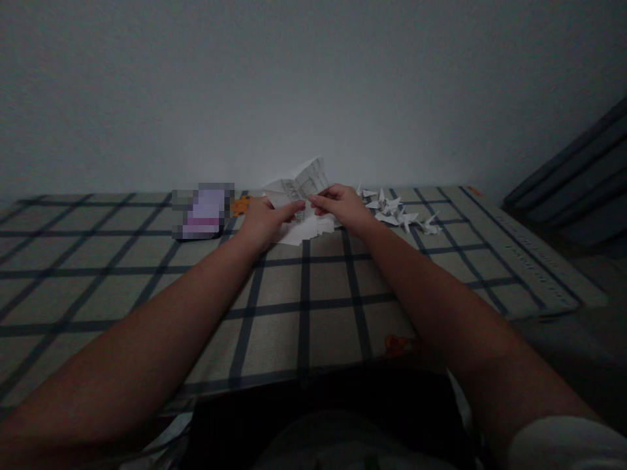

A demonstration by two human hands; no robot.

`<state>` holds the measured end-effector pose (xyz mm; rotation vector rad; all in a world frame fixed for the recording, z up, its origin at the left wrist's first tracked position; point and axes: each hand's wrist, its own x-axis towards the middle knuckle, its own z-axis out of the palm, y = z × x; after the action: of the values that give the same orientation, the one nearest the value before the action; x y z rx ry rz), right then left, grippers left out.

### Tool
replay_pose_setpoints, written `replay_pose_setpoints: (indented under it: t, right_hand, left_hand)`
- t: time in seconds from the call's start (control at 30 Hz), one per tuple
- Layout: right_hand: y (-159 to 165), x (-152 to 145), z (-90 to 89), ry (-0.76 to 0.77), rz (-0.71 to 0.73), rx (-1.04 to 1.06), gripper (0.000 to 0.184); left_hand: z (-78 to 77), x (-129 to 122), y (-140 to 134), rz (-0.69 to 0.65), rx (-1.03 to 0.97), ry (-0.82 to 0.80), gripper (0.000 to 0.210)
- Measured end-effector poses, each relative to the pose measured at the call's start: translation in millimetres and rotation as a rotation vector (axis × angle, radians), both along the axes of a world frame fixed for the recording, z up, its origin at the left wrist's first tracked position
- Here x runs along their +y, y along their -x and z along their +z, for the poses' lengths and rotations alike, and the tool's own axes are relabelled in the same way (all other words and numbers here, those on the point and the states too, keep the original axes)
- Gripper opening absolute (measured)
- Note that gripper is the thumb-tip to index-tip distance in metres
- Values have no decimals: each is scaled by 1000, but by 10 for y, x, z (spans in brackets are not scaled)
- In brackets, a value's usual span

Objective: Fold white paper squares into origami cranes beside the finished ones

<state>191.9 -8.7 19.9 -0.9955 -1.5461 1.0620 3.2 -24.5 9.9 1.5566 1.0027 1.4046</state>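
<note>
Between both hands is a creased sheet of paper (309,177) with dark printing on it, its upper edges fanned out in points. My left hand (264,219) pinches its left side, thumb stretched toward the middle. From the right, my right hand (343,205) grips the same sheet between thumb and fingers, the two thumbs nearly meeting. Below the hands lies a pile of white paper pieces (298,232) on the tablecloth. Several folded paper cranes (392,207) lie in a cluster just right of my right hand.
A checked tablecloth (279,281) covers the table, which meets a pale wall (313,85) at the back. Left of my hands sits a pinkish-purple object (206,212), blurred by pixelation. Dark grey folded cloth or panels (582,163) stand at the far right.
</note>
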Motion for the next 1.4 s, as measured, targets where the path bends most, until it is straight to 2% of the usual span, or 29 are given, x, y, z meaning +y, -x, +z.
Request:
replay_pose_setpoints:
  t: [0.13, 0.27, 0.4, 0.53, 0.73, 0.87, 0.97, 1.1, 1.27, 1.4]
  right_hand:
    - [-5, -58, 71, -10, -32, -86, 18]
    - [-13, -61, 91, -9, -4, -109, 17]
    - [-15, -25, 57, -30, 22, -103, 13]
    - [-25, -17, 38, -119, 30, -198, 14]
    - [-58, -34, 42, -276, 14, -380, 14]
    - [-76, -15, 38, -390, -9, -493, 14]
    - [-92, 21, 16, -460, -28, -557, 14]
    - [-101, 71, -38, -527, -39, -525, 10]
    - [-85, 66, -57, -492, -32, -392, 18]
    - [-81, 45, -29, -560, -29, -423, 25]
  left_hand:
    - [-2, 9, 16, 33, 64, 1, 25]
    - [-9, 36, 51, 65, 143, -15, 25]
    - [-12, 67, 103, 74, 280, -95, 25]
    - [11, 67, 118, 49, 363, -175, 22]
    - [5, 69, 93, 10, 357, -197, 20]
    - [-36, 91, 93, 71, 352, -131, 19]
    - [-74, 136, 86, 65, 290, -85, 15]
    - [-145, 230, 85, 14, 131, -92, 22]
    - [-206, 282, 96, 12, 160, -118, 22]
    - [-214, 298, 53, -57, 31, -86, 23]
